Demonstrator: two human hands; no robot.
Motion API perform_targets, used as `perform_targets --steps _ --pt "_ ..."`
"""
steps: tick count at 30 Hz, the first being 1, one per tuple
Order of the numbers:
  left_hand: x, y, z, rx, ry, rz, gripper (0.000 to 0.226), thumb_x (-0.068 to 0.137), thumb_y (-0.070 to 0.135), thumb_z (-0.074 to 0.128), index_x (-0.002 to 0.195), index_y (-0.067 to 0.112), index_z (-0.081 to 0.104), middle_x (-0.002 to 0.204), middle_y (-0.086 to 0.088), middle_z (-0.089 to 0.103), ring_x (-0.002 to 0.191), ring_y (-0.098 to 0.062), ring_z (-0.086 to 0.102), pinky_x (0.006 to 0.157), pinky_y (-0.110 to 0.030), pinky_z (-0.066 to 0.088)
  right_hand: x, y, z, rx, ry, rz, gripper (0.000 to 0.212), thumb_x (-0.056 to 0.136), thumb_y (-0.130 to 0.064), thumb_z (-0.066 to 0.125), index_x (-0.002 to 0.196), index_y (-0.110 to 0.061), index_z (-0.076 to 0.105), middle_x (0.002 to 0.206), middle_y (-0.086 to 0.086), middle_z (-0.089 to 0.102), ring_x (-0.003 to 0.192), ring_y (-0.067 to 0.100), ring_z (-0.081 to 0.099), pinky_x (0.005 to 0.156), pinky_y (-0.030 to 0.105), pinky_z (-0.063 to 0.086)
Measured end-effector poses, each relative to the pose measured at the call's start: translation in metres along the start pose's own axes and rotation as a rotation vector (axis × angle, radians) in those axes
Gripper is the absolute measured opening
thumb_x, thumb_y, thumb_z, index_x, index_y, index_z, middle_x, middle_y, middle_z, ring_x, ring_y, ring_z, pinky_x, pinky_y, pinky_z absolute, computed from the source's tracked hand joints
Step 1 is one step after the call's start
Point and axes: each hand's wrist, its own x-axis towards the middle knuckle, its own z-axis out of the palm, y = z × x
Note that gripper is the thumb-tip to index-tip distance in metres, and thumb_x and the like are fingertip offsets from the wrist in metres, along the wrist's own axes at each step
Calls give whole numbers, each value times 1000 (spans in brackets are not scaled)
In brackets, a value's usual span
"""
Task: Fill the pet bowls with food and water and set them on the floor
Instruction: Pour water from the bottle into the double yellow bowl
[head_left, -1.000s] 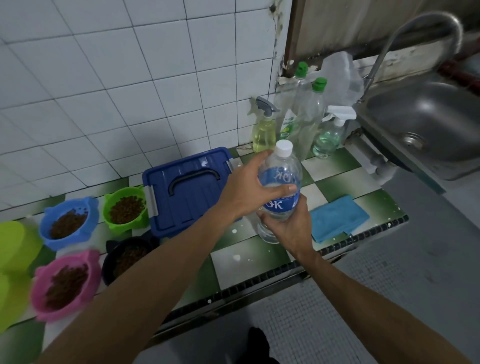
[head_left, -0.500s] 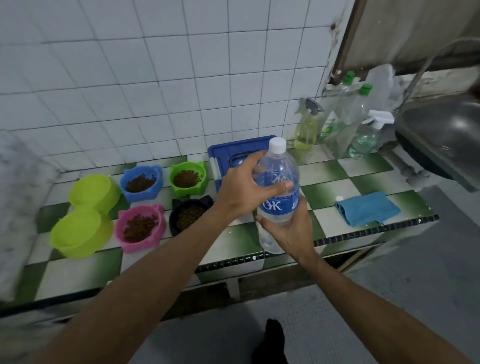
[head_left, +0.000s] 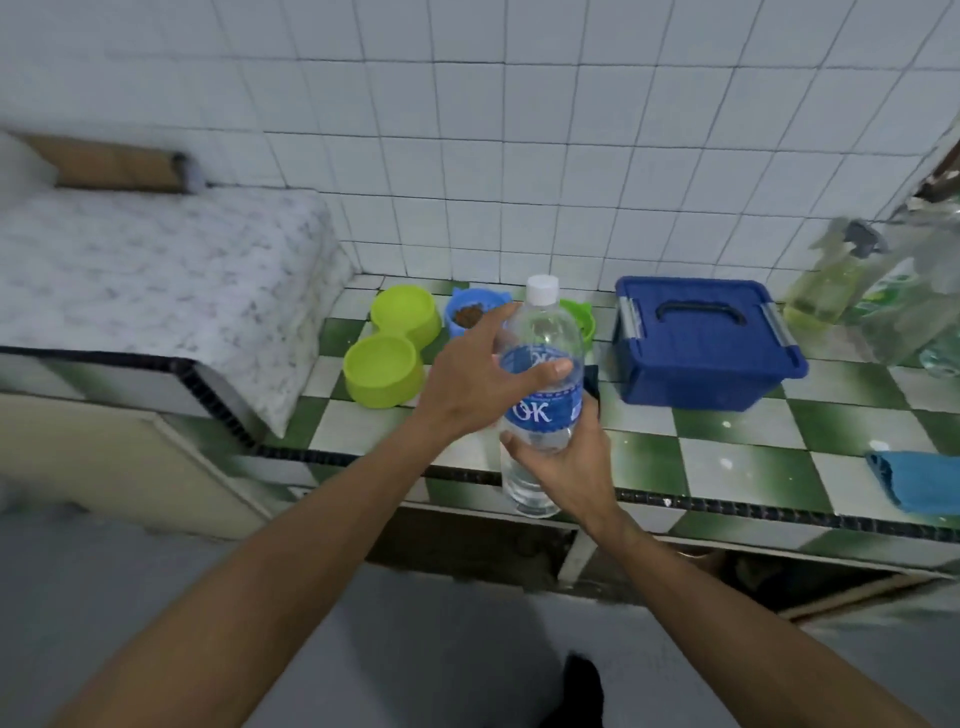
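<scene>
While I hold the capped water bottle (head_left: 543, 332) upright over the edge of the surface (head_left: 727, 452), my left grip (head_left: 478, 374) wraps its label and my right grip (head_left: 569, 462) clamps it lower down.

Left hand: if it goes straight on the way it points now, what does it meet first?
The water bottle: the left hand grips it now. Behind the bottle the green bowl probably comes next, though depth is unclear.
</scene>
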Motion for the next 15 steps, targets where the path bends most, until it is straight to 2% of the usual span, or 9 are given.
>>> perform_targets --steps 6,9,11,15 --pt "0 -17 -37 -45 110 -3 67 80 68 60 133 29 50 121 13 63 111 -6 60 91 -40 54 9 -18 37 -27 -75 -29 84 58 -42 92 122 -43 37 112 -26 58 99 -10 59 85 19 51" --pt "14 -12 -49 -104 218 -8 54 92 56 53 135 23 51 120 6 65 105 -1 62 90 -37 55 20 -16 47 -64 -109 -36 87 56 -44 92 123 -45 36 112 -28 56 100 -5 59 88 27 53" --pt "24 -8 -55 -112 272 -15 41 99 44 49 132 19 56 117 4 68 97 4 64 88 -32 56 28 -15 51 -85 -143 -39 91 56 -47 91 129 -37 38 115 -25 57 104 2 61 90 34 55" --pt "43 -13 -59 7 285 11 41 102 37 46 131 13 61 127 0 66 108 -3 61 94 -31 53 47 -15 59 -135 -177 -57 109 55 -60 86 143 -27 32 130 -13 58 115 9 61 93 42 55"
